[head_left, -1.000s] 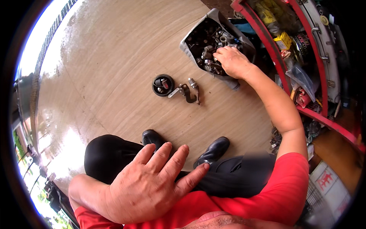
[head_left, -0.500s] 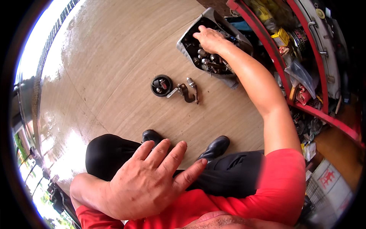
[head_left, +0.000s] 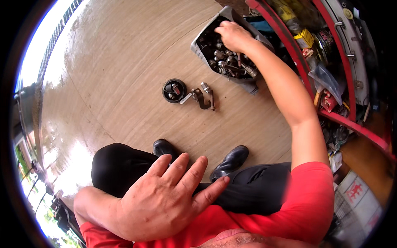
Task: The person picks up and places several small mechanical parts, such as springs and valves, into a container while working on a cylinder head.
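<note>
My right hand reaches into a grey open bin at the far right. Its fingers are curled in over the contents, and whatever they grip, if anything, is hidden. Loose metal parts, bolt-like and cylindrical, fill the bin. Over my lap, my left hand is held palm down with fingers spread, holding nothing. On the floor between bin and feet sit a round black dish with small metal pieces inside, a flat silver lever, a dark curved bracket and a slim metal part with a silver head.
To the right of the bin stands a red-framed rack with a yellow box, a clear plastic bag and clutter. My black shoes rest on the beige tiled floor. White printed packaging lies at the lower right.
My right hand has shifted slightly to the right and farther away within the bin, its fingers more curled, uncovering more metal parts. My left hand stays spread, nearly in place.
</note>
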The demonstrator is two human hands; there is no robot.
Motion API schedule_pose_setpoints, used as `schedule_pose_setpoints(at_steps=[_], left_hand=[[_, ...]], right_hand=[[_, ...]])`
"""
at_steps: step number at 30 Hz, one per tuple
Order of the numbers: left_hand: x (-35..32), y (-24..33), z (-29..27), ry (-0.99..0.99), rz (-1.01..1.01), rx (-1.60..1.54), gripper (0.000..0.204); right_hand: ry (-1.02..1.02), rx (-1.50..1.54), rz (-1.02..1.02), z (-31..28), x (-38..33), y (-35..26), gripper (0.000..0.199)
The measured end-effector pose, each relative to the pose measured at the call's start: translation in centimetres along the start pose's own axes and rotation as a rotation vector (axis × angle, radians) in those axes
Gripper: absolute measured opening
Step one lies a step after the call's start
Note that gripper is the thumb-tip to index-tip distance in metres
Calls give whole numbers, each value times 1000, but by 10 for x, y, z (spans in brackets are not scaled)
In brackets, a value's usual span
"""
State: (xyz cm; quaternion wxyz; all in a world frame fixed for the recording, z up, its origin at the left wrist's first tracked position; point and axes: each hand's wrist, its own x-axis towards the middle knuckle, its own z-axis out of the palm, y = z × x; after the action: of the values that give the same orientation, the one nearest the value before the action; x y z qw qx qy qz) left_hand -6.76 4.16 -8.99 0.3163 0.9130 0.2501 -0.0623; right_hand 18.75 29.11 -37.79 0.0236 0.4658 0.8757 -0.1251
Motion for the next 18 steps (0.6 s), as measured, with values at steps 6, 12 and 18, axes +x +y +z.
schedule_pose_setpoints(at_steps=[6,12,18], left_hand=[[2,-2,-3,0,-39,-61,61],[-5,-3,-2,-32,-76,-71,63],[-4,-4,-1,-15,-36,-70,63]], right_hand=[[10,-65,48,28,20,-24,23],[-39,-92,30,19,3,1,21],[-120,74,88,4,3,4,22]])
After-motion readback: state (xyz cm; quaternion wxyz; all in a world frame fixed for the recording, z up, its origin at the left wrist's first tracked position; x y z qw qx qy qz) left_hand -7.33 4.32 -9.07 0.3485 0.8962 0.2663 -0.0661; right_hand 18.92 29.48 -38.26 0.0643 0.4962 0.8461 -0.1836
